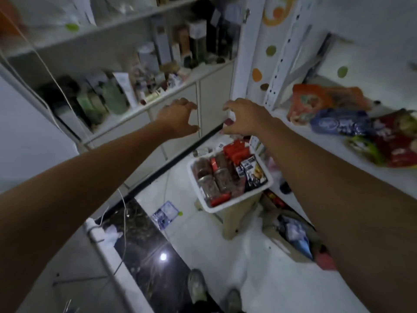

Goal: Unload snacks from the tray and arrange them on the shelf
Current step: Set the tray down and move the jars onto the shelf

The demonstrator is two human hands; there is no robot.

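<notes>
Reaching out over the tray [225, 207] right now, both the left hand [180, 119] and the right hand [242, 118] are up in the air with fingers spread and loosely hooked, holding nothing as far as I can tell. The tray sits on a little stool [234, 220] down on the floor, well below the hands, and it's packed.

My guess on handling: the jars [222, 177] look like clear glass or hard plastic, so they're probably the heavy, breakable bit. I'd wrap around the body, one at a time. The red packets [237, 151] and dark boxes [252, 175] should be light, so pinch those by the edges.

The shelf [338, 154] on the right already has a blue bag [338, 124] and an orange bag [309, 102] lying on it.

Labels? Way too blurry, can't read a single brand.
</notes>
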